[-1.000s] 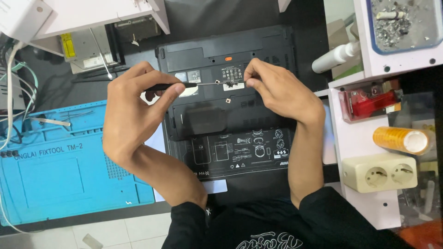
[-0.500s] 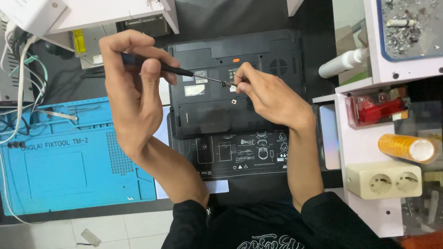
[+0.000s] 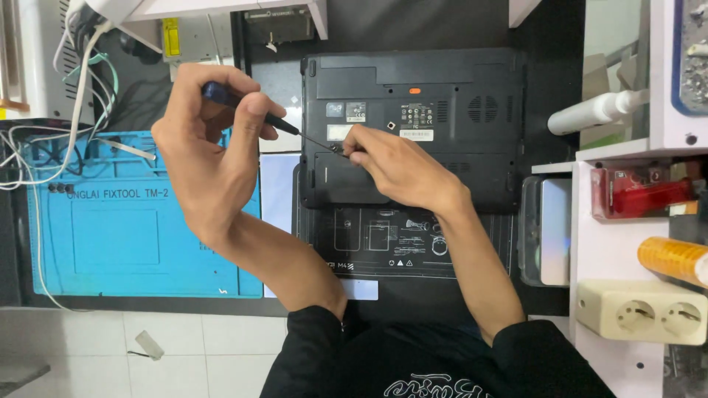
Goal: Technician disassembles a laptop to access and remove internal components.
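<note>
A black laptop (image 3: 442,81) lies upside down on a dark work mat (image 3: 383,247), its underside with labels and vents facing up. My left hand (image 3: 210,155) grips a small screwdriver (image 3: 254,110) with a dark blue handle, its thin shaft slanting down to the right onto the laptop's cover panel. My right hand (image 3: 394,169) rests on the laptop, fingertips pinched at the screwdriver's tip near a screw hole on that panel. Whether a screw is between the fingers cannot be seen.
A blue silicone repair mat (image 3: 110,221) lies to the left with white cables (image 3: 66,133) over it. At right a white shelf unit (image 3: 612,243) holds a red-filled clear box (image 3: 641,195), an orange tape roll (image 3: 675,258), a cream double socket (image 3: 641,313) and a white bottle (image 3: 594,112).
My left hand has lifted off the laptop, holding the screwdriver out to the left. The tool's tip and my right fingertips now sit lower and further left on the cover panel.
</note>
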